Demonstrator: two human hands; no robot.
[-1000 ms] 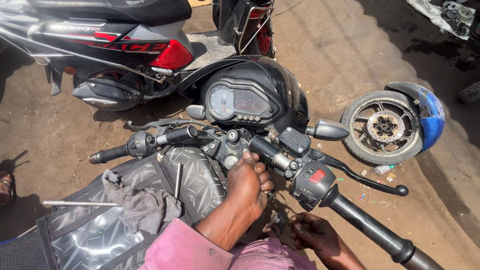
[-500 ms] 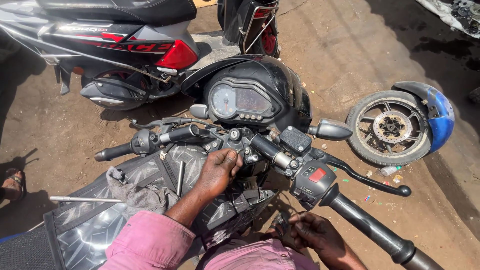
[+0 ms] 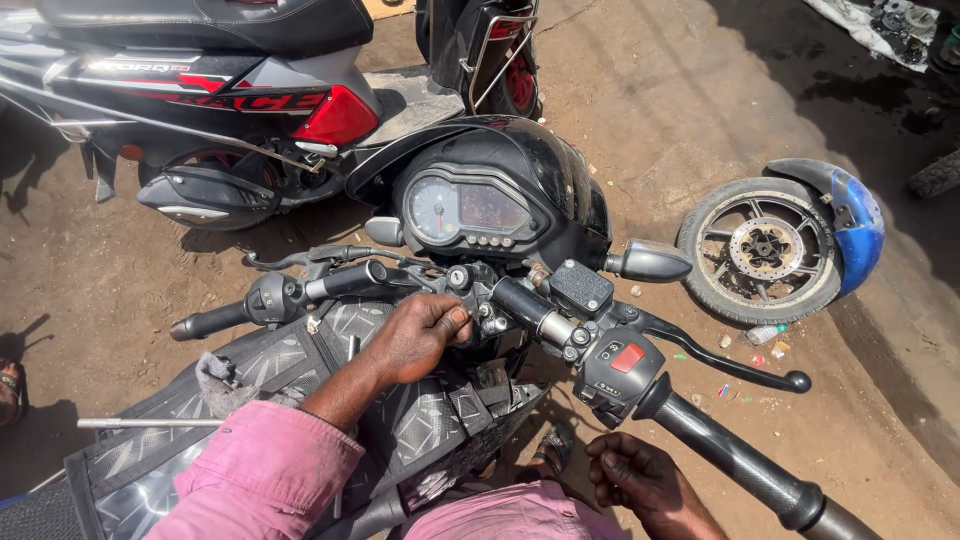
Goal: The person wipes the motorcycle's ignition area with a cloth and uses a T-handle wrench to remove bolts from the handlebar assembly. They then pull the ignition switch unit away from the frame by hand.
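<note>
A black motorcycle stands under me, its handlebar (image 3: 345,282) turned across the view, and the instrument cluster (image 3: 470,208) sits in front of it. My left hand (image 3: 420,335), on a pink-sleeved arm, reaches over the tank cover (image 3: 430,420). Its fingertips pinch a small fitting at the handlebar clamp (image 3: 462,280) in the middle of the bar. My right hand (image 3: 640,478) hangs low beside the bike, under the right grip (image 3: 735,460). Its fingers are loosely curled, and whether it holds anything is hidden.
A red and black scooter (image 3: 200,90) is parked close ahead on the left. A loose front wheel with a blue mudguard (image 3: 775,245) lies on the dirt to the right. A metal rod (image 3: 150,423) rests across the tank cover at left. A sandalled foot (image 3: 550,450) shows below.
My left hand has moved up and left from the tank's right side to the handlebar clamp, and its fingers have closed there. The right hand has barely moved.
</note>
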